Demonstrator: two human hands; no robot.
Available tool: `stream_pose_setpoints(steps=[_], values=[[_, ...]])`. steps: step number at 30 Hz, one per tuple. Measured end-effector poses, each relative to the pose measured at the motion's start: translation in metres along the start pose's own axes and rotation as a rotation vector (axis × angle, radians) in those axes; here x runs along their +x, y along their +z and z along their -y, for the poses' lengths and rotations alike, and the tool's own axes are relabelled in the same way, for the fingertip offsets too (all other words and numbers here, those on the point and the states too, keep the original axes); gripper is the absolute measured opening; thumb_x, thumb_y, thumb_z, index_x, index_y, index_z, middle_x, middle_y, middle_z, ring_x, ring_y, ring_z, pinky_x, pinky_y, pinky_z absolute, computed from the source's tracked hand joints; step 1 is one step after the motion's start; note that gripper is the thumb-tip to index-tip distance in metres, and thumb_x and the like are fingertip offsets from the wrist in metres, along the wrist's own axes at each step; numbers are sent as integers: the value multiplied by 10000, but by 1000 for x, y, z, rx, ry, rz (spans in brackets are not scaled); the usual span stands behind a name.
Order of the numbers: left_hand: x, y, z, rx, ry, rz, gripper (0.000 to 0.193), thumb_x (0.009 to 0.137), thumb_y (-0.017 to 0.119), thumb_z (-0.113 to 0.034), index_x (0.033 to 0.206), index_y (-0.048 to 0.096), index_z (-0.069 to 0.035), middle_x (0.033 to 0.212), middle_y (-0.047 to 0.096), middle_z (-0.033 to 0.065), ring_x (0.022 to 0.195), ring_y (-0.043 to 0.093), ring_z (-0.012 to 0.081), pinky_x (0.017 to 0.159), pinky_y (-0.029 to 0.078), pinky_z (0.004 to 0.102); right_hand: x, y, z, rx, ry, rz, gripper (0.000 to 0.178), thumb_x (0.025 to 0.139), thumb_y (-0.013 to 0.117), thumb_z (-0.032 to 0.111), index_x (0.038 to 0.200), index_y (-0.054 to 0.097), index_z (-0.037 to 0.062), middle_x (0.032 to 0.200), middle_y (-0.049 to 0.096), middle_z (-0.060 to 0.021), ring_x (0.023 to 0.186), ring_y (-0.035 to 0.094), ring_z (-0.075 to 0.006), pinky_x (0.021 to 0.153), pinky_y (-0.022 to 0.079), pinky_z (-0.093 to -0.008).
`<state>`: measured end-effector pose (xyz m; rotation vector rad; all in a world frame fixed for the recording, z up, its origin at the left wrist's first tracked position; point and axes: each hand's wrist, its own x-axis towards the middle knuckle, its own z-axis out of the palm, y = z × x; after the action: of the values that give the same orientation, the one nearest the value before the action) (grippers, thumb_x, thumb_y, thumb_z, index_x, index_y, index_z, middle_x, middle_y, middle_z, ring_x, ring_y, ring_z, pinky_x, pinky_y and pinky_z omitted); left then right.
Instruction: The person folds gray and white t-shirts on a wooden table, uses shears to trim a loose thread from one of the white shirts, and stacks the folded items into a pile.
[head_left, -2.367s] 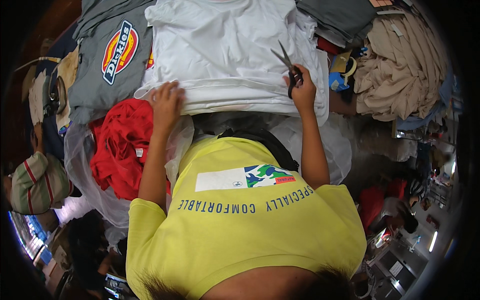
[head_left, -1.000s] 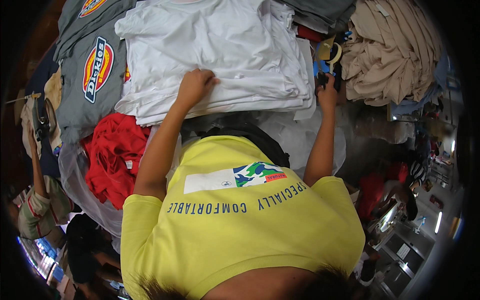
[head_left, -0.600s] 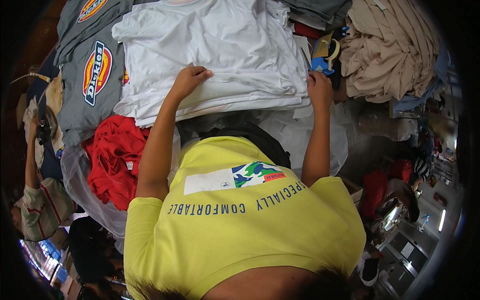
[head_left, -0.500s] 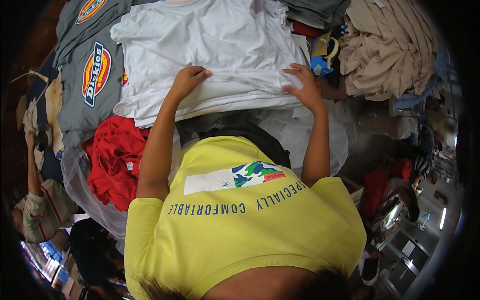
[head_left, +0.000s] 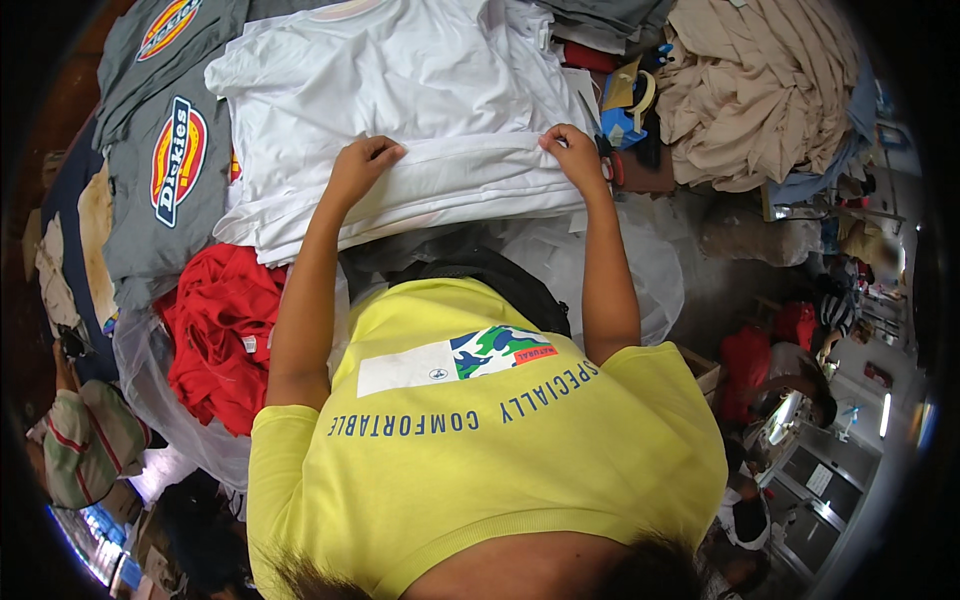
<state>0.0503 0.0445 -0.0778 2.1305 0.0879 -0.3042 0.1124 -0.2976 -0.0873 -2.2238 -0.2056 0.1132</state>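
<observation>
A white T-shirt (head_left: 400,75) lies spread on top of a stack of white garments, its near edge folded up in a straight band. My left hand (head_left: 362,170) is closed at the left part of that band, thumb and fingers pinching the cloth. At the band's right end, my right hand (head_left: 575,160) pinches the fabric between thumb and fingertips. Both hands rest low on the shirt, roughly level with each other. Below the fold, more white layers (head_left: 450,205) hang at the table's near edge.
Grey shirts (head_left: 135,215) with a printed badge lie at left, above a red garment heap (head_left: 225,330) in clear plastic. A blue tape dispenser (head_left: 622,122) and a beige cloth pile (head_left: 760,90) sit at right. Another person's striped sleeve (head_left: 95,440) shows at far left.
My right hand has gone from spread fingers to a pinch on the band's right end. The folded band looks straighter and flatter. My left hand keeps its place on the cloth.
</observation>
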Motion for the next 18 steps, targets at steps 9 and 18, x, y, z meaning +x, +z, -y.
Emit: stream_pose_setpoints(steps=[9, 18], values=[[-48, 1, 2, 72, 367, 75, 73, 718, 645, -48, 785, 630, -26, 691, 611, 75, 651, 577, 194, 643, 448, 294, -24, -20, 8, 23, -53, 215, 175, 760, 662, 154, 813, 622, -9, 791, 613, -87, 741, 575, -162, 686, 439, -277], [-86, -3, -4, 525, 367, -148, 416, 661, 695, -101, 1053, 553, -98, 959, 515, 78, 920, 488, 269, 761, 398, 364, -49, -7, 63, 75, -31, 285, 174, 726, 690, 140, 852, 647, 29, 779, 604, -82, 706, 568, -150, 651, 457, -269]])
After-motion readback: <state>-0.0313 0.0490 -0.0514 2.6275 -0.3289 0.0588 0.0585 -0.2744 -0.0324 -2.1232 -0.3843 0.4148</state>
